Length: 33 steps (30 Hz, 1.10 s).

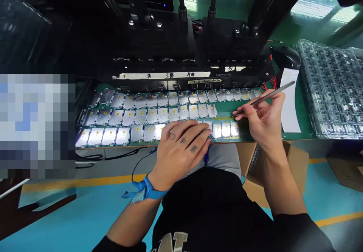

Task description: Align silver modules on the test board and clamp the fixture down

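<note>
Black all over, the machine (159, 49) looms beyond our fingertips. Beneath them lies a green surface (228, 107), bearing three rows of small metal-faced boards (141, 114); these reach far to the left of our left fingers, which cover part of the front row. Clear plastic trays (331, 93) stand well to the right of our right fingers. Our left hand (184, 144) spreads its fingers slightly, nearly straight; from above, we cannot tell whether they press a board. Our right hand (266, 119) has thumb and fingertips closed on a slim dark tool (285, 88), whose tip pokes just leftward of them, behind the front row's right end. We do best with a light pinch near that tip, and little left-palm weight, so neighbouring boards stay aligned.
</note>
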Each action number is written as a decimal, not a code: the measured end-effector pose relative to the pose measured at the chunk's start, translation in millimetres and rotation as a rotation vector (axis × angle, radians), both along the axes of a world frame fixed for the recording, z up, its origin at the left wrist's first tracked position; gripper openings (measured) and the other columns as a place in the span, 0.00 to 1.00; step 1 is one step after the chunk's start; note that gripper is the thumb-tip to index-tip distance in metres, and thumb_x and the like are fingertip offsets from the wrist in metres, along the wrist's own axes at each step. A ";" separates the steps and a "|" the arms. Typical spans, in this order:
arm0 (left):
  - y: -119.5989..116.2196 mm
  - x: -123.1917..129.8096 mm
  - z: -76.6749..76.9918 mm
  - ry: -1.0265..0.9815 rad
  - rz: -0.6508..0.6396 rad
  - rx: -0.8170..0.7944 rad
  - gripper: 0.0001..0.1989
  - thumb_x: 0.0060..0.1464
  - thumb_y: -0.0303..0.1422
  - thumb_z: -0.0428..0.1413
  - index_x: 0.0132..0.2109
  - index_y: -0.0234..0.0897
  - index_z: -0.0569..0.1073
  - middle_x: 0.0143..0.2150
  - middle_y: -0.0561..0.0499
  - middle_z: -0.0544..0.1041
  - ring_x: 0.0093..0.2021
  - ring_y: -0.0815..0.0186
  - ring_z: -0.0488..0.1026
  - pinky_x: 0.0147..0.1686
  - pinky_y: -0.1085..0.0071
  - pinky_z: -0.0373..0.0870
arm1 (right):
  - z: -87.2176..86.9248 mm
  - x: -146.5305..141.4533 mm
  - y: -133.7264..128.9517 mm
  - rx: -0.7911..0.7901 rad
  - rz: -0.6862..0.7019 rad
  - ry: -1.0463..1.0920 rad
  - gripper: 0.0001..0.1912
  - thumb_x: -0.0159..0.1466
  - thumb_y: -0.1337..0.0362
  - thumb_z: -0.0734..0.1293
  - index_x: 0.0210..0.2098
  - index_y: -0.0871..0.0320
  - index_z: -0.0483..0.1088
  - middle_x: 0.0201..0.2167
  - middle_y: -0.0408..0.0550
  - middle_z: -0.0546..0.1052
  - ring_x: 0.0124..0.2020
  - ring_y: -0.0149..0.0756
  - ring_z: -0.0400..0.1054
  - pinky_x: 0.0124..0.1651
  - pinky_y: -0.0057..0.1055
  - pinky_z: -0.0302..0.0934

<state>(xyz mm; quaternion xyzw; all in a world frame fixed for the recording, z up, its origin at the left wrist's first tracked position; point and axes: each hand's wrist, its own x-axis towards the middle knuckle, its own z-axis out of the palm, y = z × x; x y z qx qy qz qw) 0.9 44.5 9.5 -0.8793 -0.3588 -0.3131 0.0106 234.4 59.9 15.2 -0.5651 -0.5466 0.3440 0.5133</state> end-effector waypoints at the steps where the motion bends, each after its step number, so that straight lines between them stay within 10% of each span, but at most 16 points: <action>1: 0.0 0.2 -0.2 -0.006 0.002 0.000 0.17 0.58 0.28 0.60 0.54 0.41 0.76 0.49 0.50 0.82 0.51 0.57 0.75 0.51 0.56 0.66 | -0.1 -0.2 0.1 0.005 -0.002 -0.004 0.22 0.66 0.49 0.68 0.49 0.43 0.52 0.30 0.41 0.74 0.32 0.40 0.77 0.30 0.40 0.75; 33: 1.3 3.4 -1.2 -0.013 0.026 0.056 0.11 0.58 0.29 0.61 0.49 0.37 0.76 0.47 0.52 0.83 0.48 0.59 0.75 0.48 0.59 0.65 | -1.0 3.2 6.5 0.055 -0.029 0.126 0.25 0.62 0.53 0.74 0.43 0.47 0.52 0.28 0.34 0.76 0.23 0.33 0.75 0.25 0.31 0.74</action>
